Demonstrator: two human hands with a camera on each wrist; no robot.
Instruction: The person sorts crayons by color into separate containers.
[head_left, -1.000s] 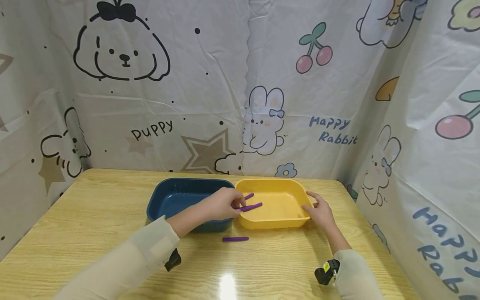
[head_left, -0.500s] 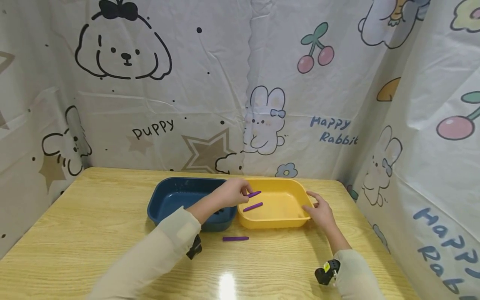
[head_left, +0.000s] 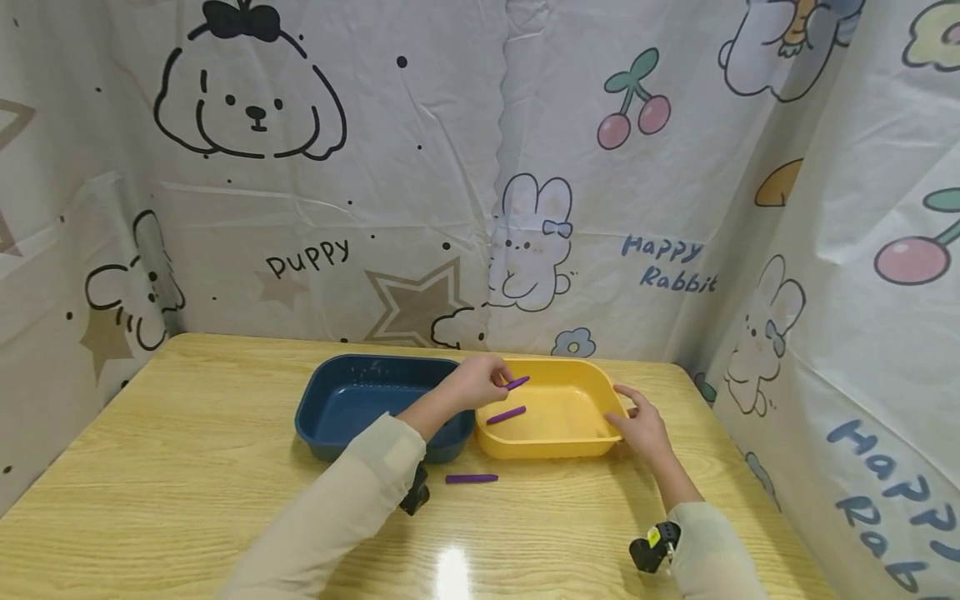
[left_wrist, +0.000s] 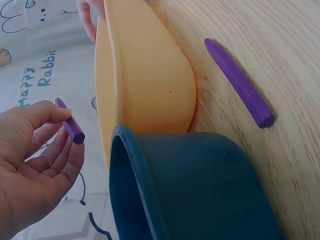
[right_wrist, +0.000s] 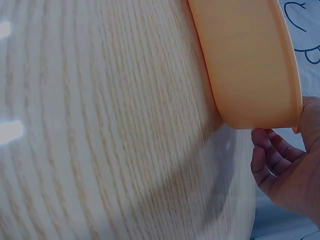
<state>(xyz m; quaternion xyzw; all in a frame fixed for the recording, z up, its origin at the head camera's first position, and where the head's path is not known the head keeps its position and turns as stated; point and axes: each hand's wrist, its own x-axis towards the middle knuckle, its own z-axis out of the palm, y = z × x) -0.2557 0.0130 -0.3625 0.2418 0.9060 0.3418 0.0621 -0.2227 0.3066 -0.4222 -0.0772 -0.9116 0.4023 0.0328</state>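
Note:
My left hand (head_left: 480, 382) pinches a purple crayon (head_left: 518, 383) between thumb and fingers, over the left part of the yellow plastic bin (head_left: 555, 448). In the left wrist view the held crayon (left_wrist: 71, 122) points away, its flat end towards the camera. A second purple crayon (head_left: 506, 415) lies inside the yellow bin near its left end. On the table in front of the bins lies a third crayon (head_left: 472, 478). My right hand (head_left: 643, 425) grips the bin's right rim, thumb at the inside and fingers outside; the right wrist view shows curled fingers (right_wrist: 270, 155) beneath the rim.
A dark blue bin (head_left: 322, 446) stands left of the yellow one, end against end, and my left forearm crosses its front right corner. Behind the wooden table (head_left: 187, 467) hangs a printed curtain (head_left: 420, 167), which also runs along both sides.
My left hand has left the lower crayon in the yellow bin, moved back and right, and taken hold of the upper one, shifting it slightly right. The right hand stays at the rim.

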